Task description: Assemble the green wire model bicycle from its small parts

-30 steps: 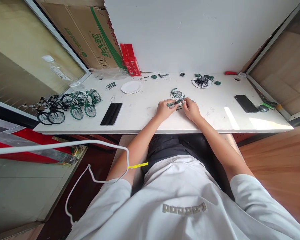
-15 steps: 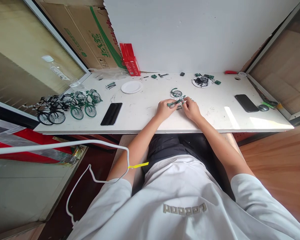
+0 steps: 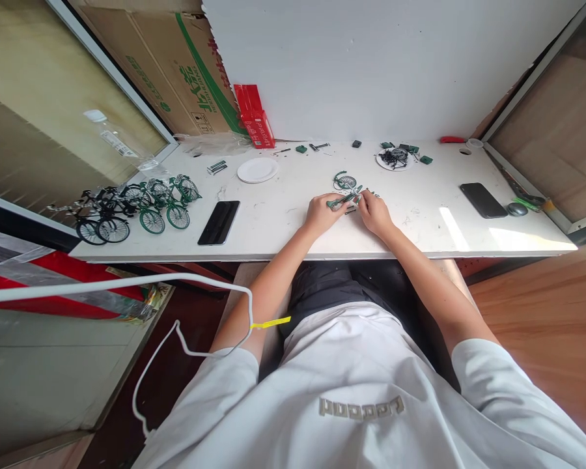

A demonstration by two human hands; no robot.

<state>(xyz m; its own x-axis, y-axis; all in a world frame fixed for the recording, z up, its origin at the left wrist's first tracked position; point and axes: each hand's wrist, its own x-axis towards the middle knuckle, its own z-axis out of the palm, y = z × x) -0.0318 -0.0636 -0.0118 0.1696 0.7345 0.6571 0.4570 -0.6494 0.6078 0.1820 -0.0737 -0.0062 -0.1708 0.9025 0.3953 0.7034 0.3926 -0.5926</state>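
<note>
Near the middle of the table, my left hand [image 3: 323,212] is closed on a green model bicycle frame [image 3: 340,200]. The fingers of my right hand [image 3: 375,212] pinch at the frame's right end; whether a small part sits between them is hidden. Just beyond my hands lie a loose spoked wheel [image 3: 348,182] and a curved green piece [image 3: 340,176]. Small dark parts lie on the table under and beside my fingers. Several finished-looking model bicycles [image 3: 151,220], green and black, stand together at the left end.
A white plate [image 3: 258,170] stands back left; another plate [image 3: 381,163] holds dark parts. Two phones [image 3: 219,222] [image 3: 483,200] lie left and right. A red box [image 3: 256,124] and a clear bottle [image 3: 114,140] stand behind. A white cable [image 3: 176,277] crosses above my left arm.
My hands stay almost in place around the green frame, with only slight finger movement. The whole view has shifted very slightly.
</note>
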